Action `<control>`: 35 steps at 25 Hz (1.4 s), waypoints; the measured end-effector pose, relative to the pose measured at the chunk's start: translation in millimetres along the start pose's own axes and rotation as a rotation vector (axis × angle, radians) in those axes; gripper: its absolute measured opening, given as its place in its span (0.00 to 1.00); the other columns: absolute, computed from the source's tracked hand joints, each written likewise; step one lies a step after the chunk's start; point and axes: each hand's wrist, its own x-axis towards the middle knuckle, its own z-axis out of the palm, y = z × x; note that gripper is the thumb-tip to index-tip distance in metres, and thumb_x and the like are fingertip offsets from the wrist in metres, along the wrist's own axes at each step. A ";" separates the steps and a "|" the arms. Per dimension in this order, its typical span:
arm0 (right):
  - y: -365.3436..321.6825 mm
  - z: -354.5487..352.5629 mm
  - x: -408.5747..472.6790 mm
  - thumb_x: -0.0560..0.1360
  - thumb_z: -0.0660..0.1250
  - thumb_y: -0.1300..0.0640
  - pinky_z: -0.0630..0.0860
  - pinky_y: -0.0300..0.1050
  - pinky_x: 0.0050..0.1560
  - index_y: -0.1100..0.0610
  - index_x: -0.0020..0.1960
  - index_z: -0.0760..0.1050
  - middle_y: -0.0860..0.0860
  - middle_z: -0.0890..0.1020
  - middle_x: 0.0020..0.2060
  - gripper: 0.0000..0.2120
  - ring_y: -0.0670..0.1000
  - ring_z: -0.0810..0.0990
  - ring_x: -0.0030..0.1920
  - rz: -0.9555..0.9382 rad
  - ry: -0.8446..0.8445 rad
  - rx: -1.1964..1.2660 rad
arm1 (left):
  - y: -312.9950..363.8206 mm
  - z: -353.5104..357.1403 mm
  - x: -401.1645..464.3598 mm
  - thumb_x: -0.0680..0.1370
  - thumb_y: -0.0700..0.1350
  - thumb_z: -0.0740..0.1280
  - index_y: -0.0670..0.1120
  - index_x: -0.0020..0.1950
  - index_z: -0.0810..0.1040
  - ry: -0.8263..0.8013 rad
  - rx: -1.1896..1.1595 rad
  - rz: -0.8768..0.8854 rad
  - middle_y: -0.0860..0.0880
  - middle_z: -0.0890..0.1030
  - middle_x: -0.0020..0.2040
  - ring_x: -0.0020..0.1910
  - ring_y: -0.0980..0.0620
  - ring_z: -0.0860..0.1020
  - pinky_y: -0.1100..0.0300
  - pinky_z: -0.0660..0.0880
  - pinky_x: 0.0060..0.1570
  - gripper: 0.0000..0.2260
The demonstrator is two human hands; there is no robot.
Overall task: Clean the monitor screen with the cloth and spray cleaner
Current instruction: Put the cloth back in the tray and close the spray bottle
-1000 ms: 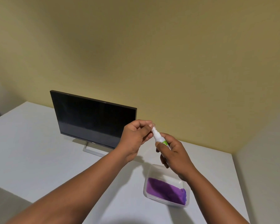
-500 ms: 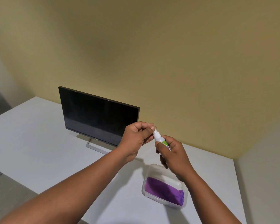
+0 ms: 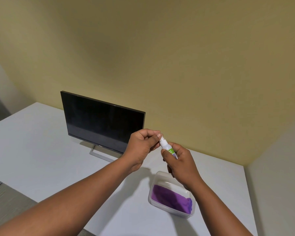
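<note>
Over the last second the hand arrangement has not changed: the right hand [image 3: 180, 165] grips the body of the spray cleaner bottle [image 3: 167, 148], and the left hand [image 3: 141, 149] pinches its cap end. Only the viewpoint has shifted. The cap is judged not yet removed, so no cleaner has been applied. The monitor [image 3: 102, 120] stands on the white table [image 3: 32, 150], screen dark, just behind the hands. Count: one monitor, one bottle, one purple cloth [image 3: 170, 198], one clear plastic container [image 3: 157, 178] holding the cloth untouched, below the right hand.
</note>
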 end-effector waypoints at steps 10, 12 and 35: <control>7.3 -2.9 -2.2 0.73 0.65 0.44 0.67 0.45 0.31 0.49 0.48 0.79 0.48 0.71 0.31 0.10 0.51 0.67 0.30 -0.020 0.034 -0.065 | -3.4 3.8 0.1 0.78 0.36 0.73 0.42 0.47 0.86 -0.007 0.109 0.050 0.44 0.87 0.48 0.45 0.53 0.86 0.62 0.81 0.47 0.03; 8.1 -3.8 -2.2 0.74 0.65 0.43 0.68 0.46 0.33 0.48 0.49 0.78 0.46 0.70 0.29 0.10 0.50 0.67 0.30 -0.025 0.051 -0.096 | -3.7 4.0 0.6 0.78 0.36 0.72 0.42 0.48 0.86 -0.017 0.116 0.060 0.44 0.87 0.49 0.46 0.53 0.86 0.62 0.81 0.48 0.03; 12.5 -6.1 1.4 0.77 0.67 0.53 0.75 0.47 0.30 0.23 0.72 0.55 0.53 0.79 0.41 0.36 0.53 0.74 0.29 -0.049 -0.098 -0.037 | 1.6 1.6 3.4 0.80 0.38 0.71 0.46 0.62 0.76 -0.178 0.030 -0.092 0.43 0.87 0.53 0.45 0.52 0.85 0.61 0.80 0.46 0.12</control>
